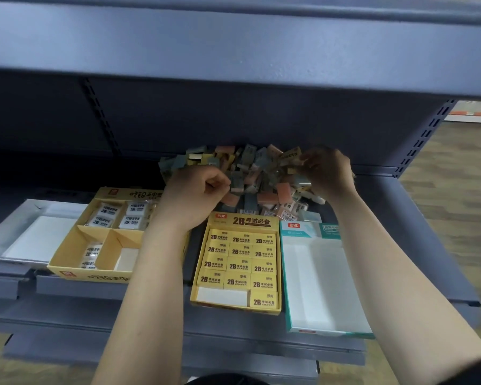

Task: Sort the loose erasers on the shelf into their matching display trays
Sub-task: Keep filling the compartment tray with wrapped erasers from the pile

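A heap of loose erasers [257, 176] in pink, grey, yellow and white lies at the back of the shelf. My left hand [195, 194] is at the heap's left edge, fingers curled, thumb and forefinger pinching a grey-and-pink eraser [236, 182]. My right hand [329, 173] is over the heap's right side and pinches a yellow-wrapped eraser [290, 157]. In front stand a yellow divided tray [67, 269] with white wrapped erasers, a yellow 2B tray [233, 307] nearly full of yellow erasers, and a white-and-teal tray [328, 330] with nothing in it.
A shallow silver tray [9, 232] with a white floor sits at the far left. The upper shelf [233, 56] overhangs low above the heap. Slotted uprights [428, 132] frame the right side; the shelf's front lip [150, 320] runs below the trays.
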{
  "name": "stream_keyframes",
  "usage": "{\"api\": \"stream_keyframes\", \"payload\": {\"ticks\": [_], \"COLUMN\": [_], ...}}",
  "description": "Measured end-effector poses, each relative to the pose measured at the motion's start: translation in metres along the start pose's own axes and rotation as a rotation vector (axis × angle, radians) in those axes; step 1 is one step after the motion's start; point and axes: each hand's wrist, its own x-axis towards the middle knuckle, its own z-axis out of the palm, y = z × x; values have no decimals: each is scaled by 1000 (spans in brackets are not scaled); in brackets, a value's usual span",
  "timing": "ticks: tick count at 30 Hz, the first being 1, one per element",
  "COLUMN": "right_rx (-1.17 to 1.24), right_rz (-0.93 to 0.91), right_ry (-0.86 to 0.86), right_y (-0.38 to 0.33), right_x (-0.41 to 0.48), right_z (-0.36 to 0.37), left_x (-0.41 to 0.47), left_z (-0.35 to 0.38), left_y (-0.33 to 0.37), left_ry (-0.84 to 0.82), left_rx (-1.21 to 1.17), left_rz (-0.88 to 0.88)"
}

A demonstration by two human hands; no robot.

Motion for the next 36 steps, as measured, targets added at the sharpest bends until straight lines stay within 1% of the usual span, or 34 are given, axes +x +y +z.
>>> {"api": "stream_keyframes", "payload": {"ticks": [3, 8, 13, 15, 19, 21, 27, 30, 36], "right_rx": [85, 131, 181, 201, 323, 358, 453, 419, 435], "right_rz": [41, 33, 62, 82, 153, 155, 180, 163, 237], "right_ry": [1, 37, 14, -5, -13, -14, -2, -10, -39], "right_y": [1, -2, 4, 9, 21, 28, 41, 46, 56], "right_x": [-5, -14, -22, -27, -37, -44, -63, -69, -74], "right_z": [-2, -7, -13, -16, -23, -28, -39, -40, -39], "left_x": [0, 1, 11, 19, 45, 60, 96, 110, 122], "left_z": [2, 9, 21, 30, 52, 63, 95, 109, 129], "left_y": [0, 2, 10, 17, 32, 38, 53, 55, 56], "left_ry": [3, -26, -45, -59, -76, -77, -17, 17, -37], "left_rx": [-16, -22, 0, 13, 58, 63, 68, 102, 173], "left_rz": [5, 23, 71, 97, 127, 134, 148, 161, 101]}}
